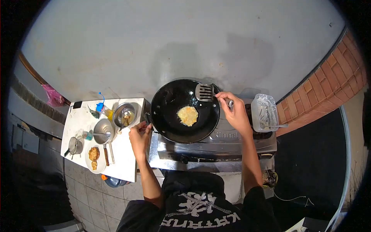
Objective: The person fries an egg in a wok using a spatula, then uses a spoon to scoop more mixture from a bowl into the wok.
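Note:
A black wok (pixel 166 127) sits on the metal gas stove, tipped slightly in view. One round, pale yellow fritter (pixel 188 116) lies in the middle of it, with a little oil shining around its edge. My left hand (pixel 139 138) grips the wok's side handle (pixel 148 118) at its left rim. In my right hand (pixel 233 112) is a slotted spatula (pixel 204 92), its dark slotted head over the wok's upper right wall, clear of the fritter. The fingers wrap round the spatula's handle.
Right of the wok stands a clear plastic tub (pixel 265 112) with a spoon in it. On the white table (pixel 127 162) at left are a metal bowl (pixel 124 110), a saucepan (pixel 103 127), an oil bottle (pixel 106 111), a strainer (pixel 75 145) and a plate (pixel 101 167) with browned fritters.

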The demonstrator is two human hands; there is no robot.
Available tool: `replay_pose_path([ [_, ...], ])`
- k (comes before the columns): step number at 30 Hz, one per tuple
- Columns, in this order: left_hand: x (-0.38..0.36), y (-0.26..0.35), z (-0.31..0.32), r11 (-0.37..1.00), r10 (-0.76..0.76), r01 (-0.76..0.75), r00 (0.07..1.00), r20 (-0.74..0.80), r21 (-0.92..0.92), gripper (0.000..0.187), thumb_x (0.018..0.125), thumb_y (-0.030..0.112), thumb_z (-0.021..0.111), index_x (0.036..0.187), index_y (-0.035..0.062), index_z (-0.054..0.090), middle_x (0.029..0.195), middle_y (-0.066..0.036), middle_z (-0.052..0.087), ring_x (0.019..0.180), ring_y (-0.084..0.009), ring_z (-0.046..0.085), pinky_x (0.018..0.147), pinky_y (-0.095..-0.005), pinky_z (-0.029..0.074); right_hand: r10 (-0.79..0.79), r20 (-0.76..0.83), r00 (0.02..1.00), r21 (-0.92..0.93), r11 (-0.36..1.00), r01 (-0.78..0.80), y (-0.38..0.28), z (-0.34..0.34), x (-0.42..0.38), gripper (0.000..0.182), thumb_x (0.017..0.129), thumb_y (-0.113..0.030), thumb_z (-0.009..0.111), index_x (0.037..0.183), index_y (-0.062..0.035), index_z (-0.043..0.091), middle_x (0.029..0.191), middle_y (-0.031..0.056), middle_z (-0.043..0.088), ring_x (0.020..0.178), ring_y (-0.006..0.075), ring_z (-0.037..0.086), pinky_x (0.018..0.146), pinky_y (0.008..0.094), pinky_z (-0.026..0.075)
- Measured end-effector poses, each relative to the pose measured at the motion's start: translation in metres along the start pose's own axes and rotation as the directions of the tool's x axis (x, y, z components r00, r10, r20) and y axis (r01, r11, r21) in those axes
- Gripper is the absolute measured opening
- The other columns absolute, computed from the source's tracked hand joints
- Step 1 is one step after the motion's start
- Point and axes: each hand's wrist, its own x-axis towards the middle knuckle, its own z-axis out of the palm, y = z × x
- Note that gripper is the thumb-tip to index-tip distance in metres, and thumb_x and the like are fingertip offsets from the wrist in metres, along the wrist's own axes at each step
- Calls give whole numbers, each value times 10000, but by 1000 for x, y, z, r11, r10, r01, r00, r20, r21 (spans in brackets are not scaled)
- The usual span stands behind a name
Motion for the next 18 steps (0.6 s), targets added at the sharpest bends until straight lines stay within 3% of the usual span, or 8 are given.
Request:
replay_pose_path([
  [4,1,-4,2,1000,9,-9,1000,-23,-9,341,767,154,754,1006,-73,668,793,-178,692,711,-238,678,699,-319,513,-10,-11,1000,-34,999,10,-5,6,-6,92,871,-37,597,922,36,573,807,145,619,691,253,600,626,298,472],
  [6,1,-4,2,1000,4,-4,1000,-18,-15,333,773,148,746,1007,-76,666,790,-177,692,710,-238,679,694,-319,514,12,34,999,-171,985,-6,-2,13,-11,95,863,-36,608,868,37,548,739,155,558,612,260,557,554,331,436],
  [7,0,-3,1,1000,2,-3,1000,-21,-16,333,773,148,746,1007,-76,666,790,-177,692,710,-238,679,694,-319,514,30,26,999,-158,987,-25,-3,18,-14,126,857,-48,617,833,37,528,717,171,524,593,312,543,548,379,418],
  [8,-1,0,0,1000,1,-1,1000,-8,-24,326,776,143,740,1004,-78,665,790,-177,692,707,-236,680,691,-318,515,27,28,999,-158,987,-23,-4,22,-15,126,857,-48,617,833,37,528,717,171,524,593,312,543,548,379,418],
  [11,-2,1,0,999,12,-12,1000,-11,-30,311,781,131,730,996,-83,664,788,-176,692,702,-231,682,686,-314,514,4,130,992,-267,963,31,-8,29,-17,132,824,-61,638,852,36,553,797,191,573,704,405,575,592,417,446],
  [14,-2,5,-1,999,16,-17,1000,-24,-34,304,782,127,726,990,-86,663,784,-177,691,700,-225,682,684,-309,514,-82,141,987,-335,934,125,-1,41,-21,146,831,-68,642,792,48,564,740,205,558,655,412,542,569,420,430],
  [18,-3,2,-1,999,3,-4,1000,-22,-53,303,781,134,729,985,-80,665,786,-177,690,703,-222,683,683,-308,512,-4,235,972,-390,916,98,8,50,-20,131,789,-32,653,888,37,600,865,195,607,794,406,607,664,449,486],
])
